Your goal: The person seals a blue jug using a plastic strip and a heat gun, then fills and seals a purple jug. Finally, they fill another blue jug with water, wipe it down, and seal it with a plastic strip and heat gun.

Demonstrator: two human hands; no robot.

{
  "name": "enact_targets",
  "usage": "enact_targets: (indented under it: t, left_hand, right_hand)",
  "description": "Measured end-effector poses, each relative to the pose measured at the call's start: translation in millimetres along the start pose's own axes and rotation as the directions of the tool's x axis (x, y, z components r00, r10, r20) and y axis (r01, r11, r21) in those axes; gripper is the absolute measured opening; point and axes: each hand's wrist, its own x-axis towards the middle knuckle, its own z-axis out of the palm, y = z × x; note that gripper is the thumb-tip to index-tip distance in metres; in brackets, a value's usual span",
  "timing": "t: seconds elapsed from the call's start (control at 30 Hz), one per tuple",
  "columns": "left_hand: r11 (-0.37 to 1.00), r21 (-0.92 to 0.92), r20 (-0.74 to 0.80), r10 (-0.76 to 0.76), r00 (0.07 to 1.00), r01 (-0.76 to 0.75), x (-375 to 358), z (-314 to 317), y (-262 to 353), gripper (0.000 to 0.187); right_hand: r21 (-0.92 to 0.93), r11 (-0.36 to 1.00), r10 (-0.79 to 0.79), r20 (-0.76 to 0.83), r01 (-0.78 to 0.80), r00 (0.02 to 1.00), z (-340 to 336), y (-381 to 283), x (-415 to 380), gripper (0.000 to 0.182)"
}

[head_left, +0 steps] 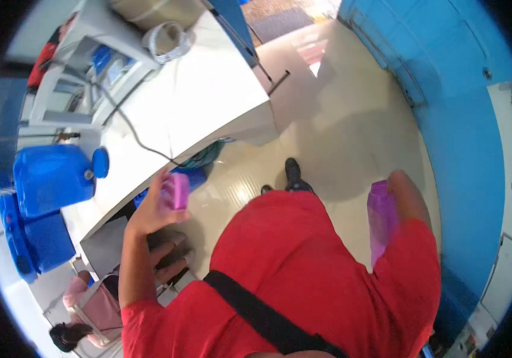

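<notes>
My left hand (151, 209), held out to the left, is closed around a pinkish-purple plastic piece (179, 191) that looks like a bottle cap. Fingers partly hide it and motion blurs it a little. On the other side, my right hand (400, 182) grips a purple bottle (381, 215) near its upper end. That bottle hangs beside my right sleeve, which covers part of its lower end. Both hands are well apart, above the floor.
A white table (208, 89) runs along the left, bearing blue jerrycans (53, 179), a white rack (83, 83) and a cable. A person (98, 304) in pink sits at lower left. The tiled floor (351, 143) reaches a doorway; a blue wall (465, 131) stands right.
</notes>
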Motion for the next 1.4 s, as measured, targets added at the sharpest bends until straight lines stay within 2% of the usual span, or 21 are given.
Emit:
enact_targets:
  t: [0.07, 0.1, 0.17, 0.2, 0.33, 0.4, 0.63, 0.83, 0.9, 0.97, 1.03, 1.1, 1.17, 1.23, 1.27, 1.3, 1.33, 1.37, 1.4]
  left_hand:
    - [0.988, -0.119, -0.129, -0.117, 0.985, 0.102, -5, 0, 1, 0.129]
    - [0.985, -0.120, -0.095, -0.133, 0.987, 0.122, -6, 1, 7, 0.129]
    - [0.967, -0.148, -0.152, -0.230, 0.961, 0.208, -3, 2, 17, 0.132]
    - [0.972, -0.043, -0.108, -0.233, 0.966, 0.230, -3, -3, 12, 0.139]
    - [0.953, -0.047, -0.129, -0.302, 0.945, 0.298, 11, 4, 39, 0.142]
    - [0.953, -0.022, -0.167, -0.302, 0.938, 0.303, 19, 4, 51, 0.145]
    - [0.956, 0.017, -0.144, -0.288, 0.947, 0.294, 37, 1, 88, 0.146]
    - [0.990, 0.065, -0.076, -0.122, 0.990, 0.127, 79, 4, 129, 0.140]
    - [0.973, 0.216, 0.058, 0.071, 0.996, -0.082, 106, 5, 144, 0.130]
    - [0.832, 0.405, 0.125, 0.359, 0.925, -0.378, 136, 13, 167, 0.116]
    - [0.696, 0.439, 0.198, 0.542, 0.817, -0.568, 162, 26, 195, 0.106]
    - [0.535, 0.459, 0.212, 0.710, 0.672, -0.709, 182, 39, 217, 0.097]
    - [0.373, 0.436, 0.207, 0.844, 0.494, -0.819, 191, 47, 244, 0.094]
    - [0.285, 0.496, 0.164, 0.897, 0.411, -0.820, 179, 45, 274, 0.094]
    - [0.240, 0.539, 0.120, 0.927, 0.356, -0.807, 173, 39, 287, 0.094]
    - [0.211, 0.554, 0.114, 0.939, 0.324, -0.806, 166, 31, 295, 0.094]
    - [0.149, 0.651, 0.068, 0.965, 0.253, -0.744, 158, 23, 301, 0.095]
    - [0.099, 0.741, 0.028, 0.984, 0.178, -0.665, 152, 13, 304, 0.096]
    - [0.086, 0.750, 0.038, 0.984, 0.172, -0.656, 149, -2, 307, 0.103]
  right_hand:
    - [-0.004, 1.000, -0.013, 0.022, 0.013, 1.000, -9, 4, 21, 0.043]
    - [-0.003, 1.000, -0.020, 0.033, 0.020, 0.999, -12, 5, 28, 0.043]
    - [-0.002, 1.000, -0.029, 0.053, 0.029, 0.998, -21, 8, 41, 0.043]
    - [-0.002, 0.999, -0.037, 0.056, 0.037, 0.998, -25, 10, 50, 0.043]
    - [0.004, 0.998, -0.068, 0.079, 0.068, 0.995, -35, 9, 70, 0.043]
    - [0.009, 0.996, -0.085, 0.082, 0.085, 0.993, -36, 8, 77, 0.043]
    - [0.023, 0.991, -0.131, 0.053, 0.130, 0.990, -39, -3, 89, 0.043]
    - [0.075, 0.985, -0.149, -0.055, 0.153, 0.987, -47, -10, 76, 0.043]
    - [0.105, 0.978, -0.164, -0.149, 0.181, 0.975, -58, -5, 57, 0.042]
    - [0.135, 0.974, -0.150, -0.222, 0.183, 0.963, -75, -6, 15, 0.042]
    - [0.371, 0.901, -0.009, -0.503, 0.225, 0.864, -111, -5, -92, 0.041]
    - [0.452, 0.850, 0.127, -0.672, 0.268, 0.730, -133, -14, -218, 0.041]
    - [0.326, 0.907, 0.128, -0.816, 0.265, 0.564, -140, -26, -321, 0.056]
    - [0.228, 0.946, 0.125, -0.911, 0.230, 0.392, -139, -42, -402, 0.049]
    - [0.236, 0.948, 0.148, -0.922, 0.214, 0.358, -143, -52, -442, 0.049]
    - [0.203, 0.970, 0.157, -0.943, 0.131, 0.294, -146, -65, -480, 0.050]
    - [0.173, 0.984, 0.158, -0.959, 0.047, 0.234, -147, -75, -505, 0.051]
    - [0.179, 0.983, 0.168, -0.964, 0.036, 0.205, -148, -81, -519, 0.051]
    - [0.201, 0.979, 0.198, -0.974, 0.023, 0.110, -149, -88, -530, 0.051]
